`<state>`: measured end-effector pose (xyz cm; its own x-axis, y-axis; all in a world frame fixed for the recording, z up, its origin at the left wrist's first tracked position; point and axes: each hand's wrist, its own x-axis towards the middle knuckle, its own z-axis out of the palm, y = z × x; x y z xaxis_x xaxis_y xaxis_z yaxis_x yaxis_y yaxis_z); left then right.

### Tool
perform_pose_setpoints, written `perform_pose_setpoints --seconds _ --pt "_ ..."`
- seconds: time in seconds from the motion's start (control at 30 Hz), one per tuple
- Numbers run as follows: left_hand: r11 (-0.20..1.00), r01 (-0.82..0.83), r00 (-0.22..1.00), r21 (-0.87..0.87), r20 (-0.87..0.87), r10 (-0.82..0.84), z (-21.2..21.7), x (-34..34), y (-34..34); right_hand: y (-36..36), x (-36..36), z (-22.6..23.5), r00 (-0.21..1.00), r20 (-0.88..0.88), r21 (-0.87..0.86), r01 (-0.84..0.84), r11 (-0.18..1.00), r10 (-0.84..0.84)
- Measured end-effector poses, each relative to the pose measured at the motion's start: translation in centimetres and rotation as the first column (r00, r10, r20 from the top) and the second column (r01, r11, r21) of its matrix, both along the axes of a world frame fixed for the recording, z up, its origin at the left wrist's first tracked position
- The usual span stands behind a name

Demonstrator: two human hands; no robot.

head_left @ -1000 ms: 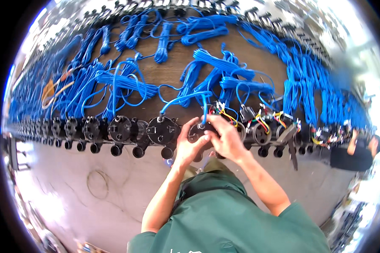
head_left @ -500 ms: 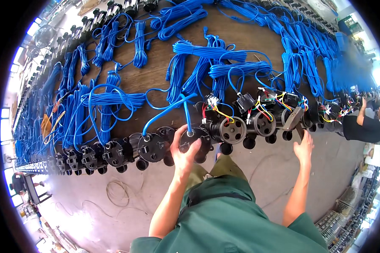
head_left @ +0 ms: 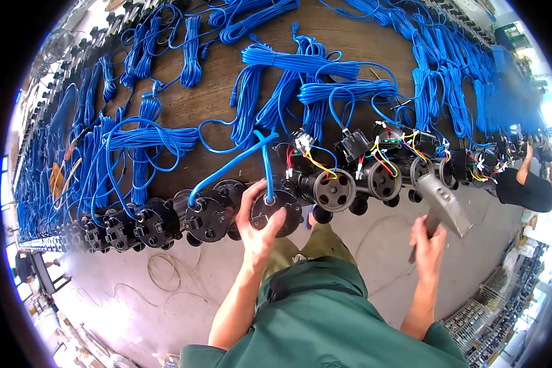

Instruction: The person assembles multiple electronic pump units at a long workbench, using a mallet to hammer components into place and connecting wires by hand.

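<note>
Brown wooden tabletop point(head_left: 219, 83) strewn with tied bundles of glossy blue cable point(head_left: 191, 52), a few apart at upper left, many crowded along the right side. Near edge, right of centre: dark cylinders with round, holed end faces point(head_left: 335, 191), thin red, yellow and white wires point(head_left: 322, 167) spilling beside them. Pale grey floor point(head_left: 365, 276) below, loosely coiled thin cable point(head_left: 149, 270) on it at left, metal wire-mesh baskets point(head_left: 500, 288) lower right, black-topped co-worker point(head_left: 527, 190) far right.

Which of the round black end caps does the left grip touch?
The end cap directly left of the spoked housings; the left grip touches only this one.
</note>
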<state>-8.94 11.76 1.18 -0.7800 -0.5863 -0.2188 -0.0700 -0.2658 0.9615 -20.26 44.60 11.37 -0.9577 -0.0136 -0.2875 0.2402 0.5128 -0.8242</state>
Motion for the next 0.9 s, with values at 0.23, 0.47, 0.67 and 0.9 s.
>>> perform_pose_setpoints --seconds 0.23,0.47,0.67,0.9 --pt "0.996 0.026 0.999 -0.08 -0.027 -0.028 0.1 -0.2 0.0 -8.0 2.6 1.2 0.844 0.148 0.063 -0.528 0.847 0.515" --pt "0.998 -0.023 0.998 -0.058 -0.062 0.02 -1.0 0.2 0.2 -14.5 2.4 5.5 0.588 -0.495 0.151 -0.667 0.73 0.64" --pt "0.988 0.023 0.999 -0.15 -0.03 -0.028 -0.4 0.1 -0.4 -14.0 2.4 5.3 0.665 0.028 0.313 -0.715 0.626 0.746" --pt "0.76 -0.052 0.987 -0.648 -0.15 -0.06 -1.6 1.5 -1.1 -17.6 4.2 10.4 0.303 -0.516 0.334 -0.79 0.514 0.801"
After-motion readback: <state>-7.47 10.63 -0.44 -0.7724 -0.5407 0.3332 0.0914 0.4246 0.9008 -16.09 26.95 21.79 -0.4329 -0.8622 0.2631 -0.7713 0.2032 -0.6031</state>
